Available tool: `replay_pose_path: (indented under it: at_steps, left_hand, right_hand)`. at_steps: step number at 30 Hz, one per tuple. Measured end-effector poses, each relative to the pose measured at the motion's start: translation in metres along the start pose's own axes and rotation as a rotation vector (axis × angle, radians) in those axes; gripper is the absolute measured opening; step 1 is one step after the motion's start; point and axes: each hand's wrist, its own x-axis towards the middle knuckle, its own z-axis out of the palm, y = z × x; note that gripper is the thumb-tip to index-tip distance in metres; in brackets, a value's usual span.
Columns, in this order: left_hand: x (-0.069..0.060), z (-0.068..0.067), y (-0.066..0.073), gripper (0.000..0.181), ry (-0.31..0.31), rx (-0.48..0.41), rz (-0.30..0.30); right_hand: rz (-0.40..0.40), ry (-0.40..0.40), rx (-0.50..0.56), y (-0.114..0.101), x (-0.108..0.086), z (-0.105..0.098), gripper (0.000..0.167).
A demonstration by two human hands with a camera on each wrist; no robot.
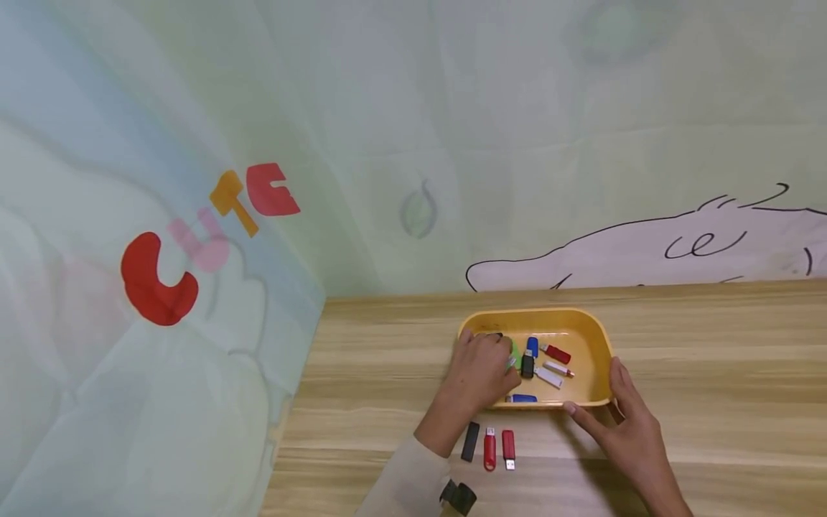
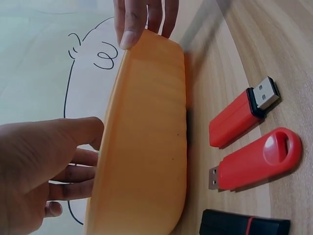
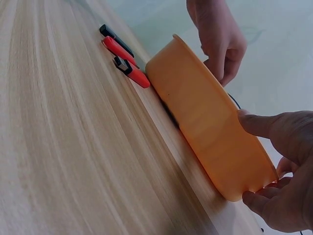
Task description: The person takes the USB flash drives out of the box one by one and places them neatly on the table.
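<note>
My left hand (image 1: pixel 481 366) reaches down into the left part of a yellow plastic tray (image 1: pixel 586 345). Its fingertips are hidden, so what they hold does not show. A green piece (image 1: pixel 516 353) lies right by those fingers. My right hand (image 1: pixel 633 427) grips the tray's right front corner, its thumb on the rim and the other fingers round the end. Inside the tray are several USB flash drives, among them a red one (image 1: pixel 557 353), a blue one (image 1: pixel 533 343), a black one (image 1: pixel 528 366) and a white one (image 1: pixel 549 378). Another blue drive (image 1: pixel 523 398) lies along the front wall.
On the wooden table (image 1: pixel 362 402) before the tray, three flash drives lie in a row: a black one (image 1: pixel 471 441), a red one (image 1: pixel 489 452) and another red one (image 1: pixel 509 446). A printed cloth backdrop (image 1: pixel 362 215) stands behind and left of the table.
</note>
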Motion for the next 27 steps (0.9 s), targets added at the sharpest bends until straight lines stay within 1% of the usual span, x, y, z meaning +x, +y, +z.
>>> replay_pose_path:
  at_steps: [3, 9, 15, 21, 27]
  left_hand:
    - [0.000, -0.003, 0.001, 0.023, 0.018, -0.020, 0.002]
    - [-0.003, -0.010, 0.003, 0.023, 0.027, -0.051, 0.000]
    - [-0.005, -0.012, 0.006, 0.022, 0.047, -0.084, 0.001]
    - [-0.009, -0.014, 0.009, 0.023, 0.031, -0.127, -0.014]
    - [-0.013, -0.018, 0.011, 0.025, 0.035, -0.150, -0.016]
  right_hand:
    - [-0.001, 0.000, 0.005, 0.000, 0.000, -0.001, 0.111]
    - [-0.016, 0.005, 0.032, -0.002, -0.001, -0.001, 0.110]
    - [-0.020, 0.005, 0.046, 0.000, -0.002, 0.000, 0.110]
    - [-0.019, 0.008, 0.042, 0.000, -0.003, 0.000, 0.110]
    - [-0.006, 0.008, 0.006, -0.003, -0.002, 0.000, 0.110]
